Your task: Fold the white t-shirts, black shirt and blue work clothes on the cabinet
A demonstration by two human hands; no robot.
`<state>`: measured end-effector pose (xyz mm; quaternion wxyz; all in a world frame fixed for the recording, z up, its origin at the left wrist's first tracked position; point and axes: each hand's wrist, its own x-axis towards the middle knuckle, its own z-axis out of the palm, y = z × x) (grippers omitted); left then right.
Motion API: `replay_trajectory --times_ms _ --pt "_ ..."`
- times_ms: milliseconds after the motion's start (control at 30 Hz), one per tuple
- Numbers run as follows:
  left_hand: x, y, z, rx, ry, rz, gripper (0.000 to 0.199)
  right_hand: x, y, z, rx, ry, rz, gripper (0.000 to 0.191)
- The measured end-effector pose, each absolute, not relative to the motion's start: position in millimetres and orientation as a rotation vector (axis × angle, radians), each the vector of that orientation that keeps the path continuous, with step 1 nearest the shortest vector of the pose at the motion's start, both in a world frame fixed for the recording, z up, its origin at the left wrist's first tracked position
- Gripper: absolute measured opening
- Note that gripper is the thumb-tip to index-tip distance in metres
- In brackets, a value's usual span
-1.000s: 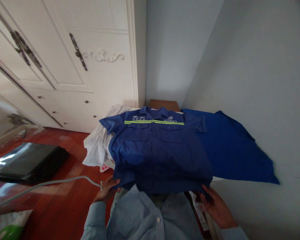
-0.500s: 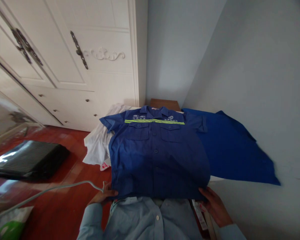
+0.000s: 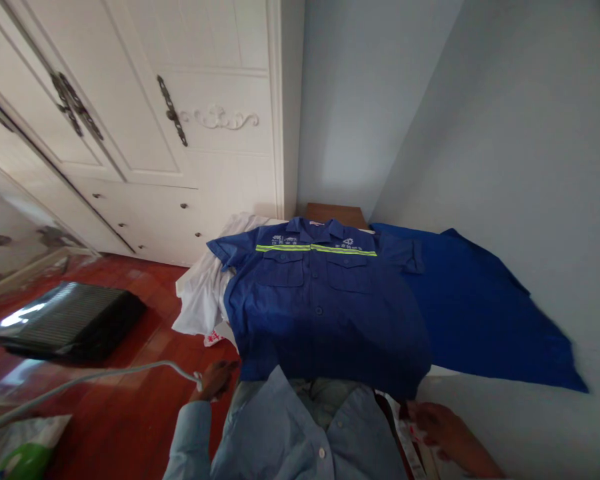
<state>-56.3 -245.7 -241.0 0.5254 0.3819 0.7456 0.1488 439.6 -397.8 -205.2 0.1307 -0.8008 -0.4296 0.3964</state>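
A dark blue short-sleeved work shirt (image 3: 325,320) lies spread out, buttoned front up, collar at the far end. It has two chest pockets, white printing and a yellow-green reflective stripe. My left hand (image 3: 217,381) is beside the hem's left corner, fingers stretched and seemingly apart from the cloth. Just below the right corner is my right hand (image 3: 440,427), its fingers loosely bent and apart, with nothing visible in them. A brighter blue cloth (image 3: 490,320) extends from beneath the shirt's right side toward the wall.
White plastic (image 3: 200,303) sticks out under the shirt's left side. A pale cord (image 3: 125,370) runs to my left hand. On the red floor (image 3: 165,333) lies a black package in clear plastic (image 3: 75,317). A white wardrobe (image 3: 230,180) and a grey wall (image 3: 530,167) stand behind.
Both hands have come off the shirt's hem corners; the right has moved down and right. The shirt stays spread out. The view has shifted slightly.
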Motion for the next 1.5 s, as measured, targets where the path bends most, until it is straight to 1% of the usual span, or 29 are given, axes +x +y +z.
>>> replay_trajectory --times_ms 33,100,200,267,367,433,500,600,700,800,933,1000,1067,1200,1267,1500 --pt "-55 -242 -236 0.935 1.833 0.369 0.053 437 -396 -198 -2.330 -1.287 1.243 0.047" --pt "-48 -236 -223 0.999 1.852 0.415 0.050 425 -387 -172 -2.199 -1.377 1.420 0.049" --pt "-31 -231 -196 1.158 1.790 0.565 0.049 394 -358 -108 -1.832 -1.751 1.419 0.053" --pt "-17 -231 -175 1.257 1.752 0.763 0.051 369 -329 -61 -1.605 -1.968 1.442 0.054" --pt "2 -233 -148 1.270 1.771 1.128 0.049 327 -270 -11 -1.182 -2.205 1.378 0.043" --pt "12 -232 -135 1.258 1.824 1.358 0.045 296 -219 1 -0.993 -2.243 1.260 0.033" --pt "18 -226 -125 1.348 1.886 1.527 0.038 260 -163 0 -0.883 -2.205 1.188 0.025" --pt "21 -207 -117 1.701 1.897 1.631 0.025 201 -77 -15 -0.852 -2.144 1.057 0.023" --pt "24 -183 -113 2.061 1.835 1.551 0.025 148 -6 -29 -0.878 -2.249 0.874 0.031" --pt "30 -165 -112 2.295 1.786 1.345 0.029 109 40 -37 -0.908 -2.449 0.730 0.037" --pt "41 -156 -117 2.433 1.740 1.134 0.034 80 76 -48 -0.962 -2.620 0.711 0.050" --pt "45 -155 -122 2.426 1.752 1.079 0.035 72 89 -55 -1.016 -2.638 0.743 0.049" --pt "48 -156 -128 2.398 1.769 1.061 0.035 67 101 -61 -1.045 -2.648 0.765 0.043" --pt "50 -157 -137 2.355 1.775 1.111 0.033 60 118 -71 -1.059 -2.682 0.756 0.020" --pt "50 -157 -138 2.353 1.767 1.127 0.033 57 124 -74 -1.064 -2.687 0.742 0.014" --pt "55 -160 -138 2.331 1.787 1.101 0.036 48 139 -84 -1.145 -2.574 0.637 0.014"
